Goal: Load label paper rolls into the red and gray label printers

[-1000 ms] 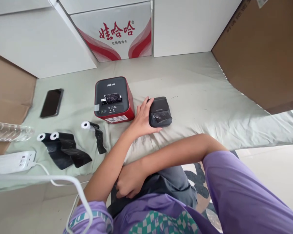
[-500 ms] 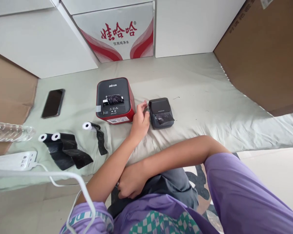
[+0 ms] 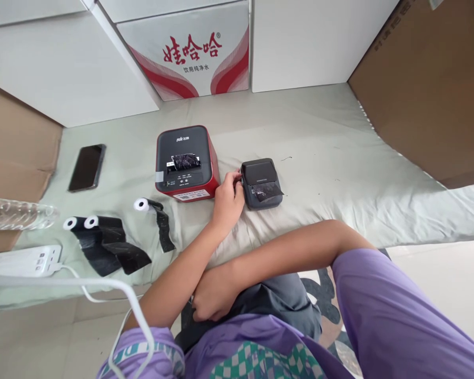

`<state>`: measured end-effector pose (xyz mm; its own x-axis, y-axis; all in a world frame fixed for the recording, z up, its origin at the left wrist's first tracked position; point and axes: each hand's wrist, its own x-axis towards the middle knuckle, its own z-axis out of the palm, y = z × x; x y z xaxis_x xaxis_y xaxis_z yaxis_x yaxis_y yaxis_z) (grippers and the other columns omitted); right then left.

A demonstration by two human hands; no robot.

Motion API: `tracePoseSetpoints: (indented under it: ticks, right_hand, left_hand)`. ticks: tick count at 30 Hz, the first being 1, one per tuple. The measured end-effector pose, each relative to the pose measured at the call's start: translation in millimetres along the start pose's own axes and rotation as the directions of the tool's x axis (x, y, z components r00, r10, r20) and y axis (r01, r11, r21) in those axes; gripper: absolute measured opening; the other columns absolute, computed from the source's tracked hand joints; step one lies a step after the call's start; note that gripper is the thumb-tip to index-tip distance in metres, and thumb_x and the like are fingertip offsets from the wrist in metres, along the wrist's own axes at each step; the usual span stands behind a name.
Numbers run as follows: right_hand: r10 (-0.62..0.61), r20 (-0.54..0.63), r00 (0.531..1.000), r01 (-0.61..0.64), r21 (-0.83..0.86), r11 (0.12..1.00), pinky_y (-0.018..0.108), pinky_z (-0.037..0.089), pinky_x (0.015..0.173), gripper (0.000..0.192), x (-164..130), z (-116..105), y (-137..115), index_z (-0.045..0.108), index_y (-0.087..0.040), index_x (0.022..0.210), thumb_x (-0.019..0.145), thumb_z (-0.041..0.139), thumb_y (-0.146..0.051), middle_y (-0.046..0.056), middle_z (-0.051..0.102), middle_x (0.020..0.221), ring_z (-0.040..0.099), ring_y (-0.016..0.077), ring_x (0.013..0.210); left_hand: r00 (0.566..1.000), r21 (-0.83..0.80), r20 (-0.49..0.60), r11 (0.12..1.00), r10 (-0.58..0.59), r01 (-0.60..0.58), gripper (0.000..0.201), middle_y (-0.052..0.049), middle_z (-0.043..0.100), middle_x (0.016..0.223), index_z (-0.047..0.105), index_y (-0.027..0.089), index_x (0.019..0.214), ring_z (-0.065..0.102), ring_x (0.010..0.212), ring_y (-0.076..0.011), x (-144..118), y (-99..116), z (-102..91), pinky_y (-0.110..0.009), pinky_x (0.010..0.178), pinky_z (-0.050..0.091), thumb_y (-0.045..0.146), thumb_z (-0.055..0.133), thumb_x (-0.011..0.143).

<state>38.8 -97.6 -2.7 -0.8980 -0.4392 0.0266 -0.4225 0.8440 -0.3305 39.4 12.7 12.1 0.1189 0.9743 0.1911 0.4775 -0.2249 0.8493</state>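
My left hand (image 3: 229, 201) reaches up to the left side of a small black portable label printer (image 3: 259, 173). Its thumb and bent forefinger are apart, their tips touching the printer's side edge; the other fingers are partly hidden. A strip of black label paper sticks out of the printer's front slot. My right hand (image 3: 213, 295) rests in my lap under my left forearm, its fingers curled in and nothing visible in them. Just left of my left hand stands a larger red and black printer (image 3: 185, 145), with crinkled black paper in its top slot.
Several black paper rolls (image 3: 102, 239) lie at the left, partly unrolled. Near them are a phone (image 3: 87, 167), a clear plastic bottle (image 3: 19, 213) and a white power strip (image 3: 23, 260) with a cable. Boxes (image 3: 189, 47) line the back; a cardboard box (image 3: 426, 95) stands right.
My left hand has moved slightly right and its fingers now touch the small printer's left side. The right hand stays in the lap.
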Motion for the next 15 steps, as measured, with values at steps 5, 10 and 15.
tracePoseSetpoints:
  ticks: [5, 10, 15]
  right_hand:
    - [-0.010, -0.075, 0.997, 0.010, 0.003, 1.000, 0.038, 0.058, 0.069, 0.028, 2.7, 14.2, 1.5, 0.083, -0.019, 0.102, 0.091, 0.058, -0.024, 0.006, 0.084, 0.094, 0.081, 0.0233, 0.085]
    - [0.004, -0.306, 0.952, -0.037, -0.101, 0.994, 0.033, 0.051, 0.056, 0.007, 8.9, 38.2, 1.5, 0.080, -0.031, 0.079, 0.082, 0.074, -0.029, -0.005, 0.080, 0.072, 0.078, 0.0177, 0.068]
    - [0.009, -0.372, 0.928, -0.076, -0.165, 0.983, 0.031, 0.047, 0.054, 0.010, 11.1, 47.6, -0.1, 0.080, -0.036, 0.075, 0.080, 0.074, -0.030, -0.009, 0.080, 0.071, 0.077, 0.0158, 0.066]
  left_hand:
    - [1.000, 0.032, -0.012, 0.999, 0.028, -0.028, 0.015, -0.010, 0.076, 0.121, 0.057, 0.024, 0.108, 0.073, 0.113, -0.0253, 0.5, 0.3, 2.2, -0.041, 0.098, 0.057, 0.017, 0.046, 0.102]
    - [1.000, 0.154, -0.025, 0.988, -0.003, 0.007, 0.012, -0.010, 0.073, 0.109, 0.053, 0.023, 0.095, 0.069, 0.107, -0.0241, 3.3, 5.5, 0.9, -0.037, 0.096, 0.052, 0.017, 0.046, 0.101]
    - [0.976, 0.291, 0.062, 0.939, -0.209, 0.183, 0.013, -0.007, 0.073, 0.093, 0.054, 0.023, 0.106, 0.071, 0.091, -0.0264, 2.4, 22.0, -4.2, -0.035, 0.080, 0.049, 0.025, 0.041, 0.106]
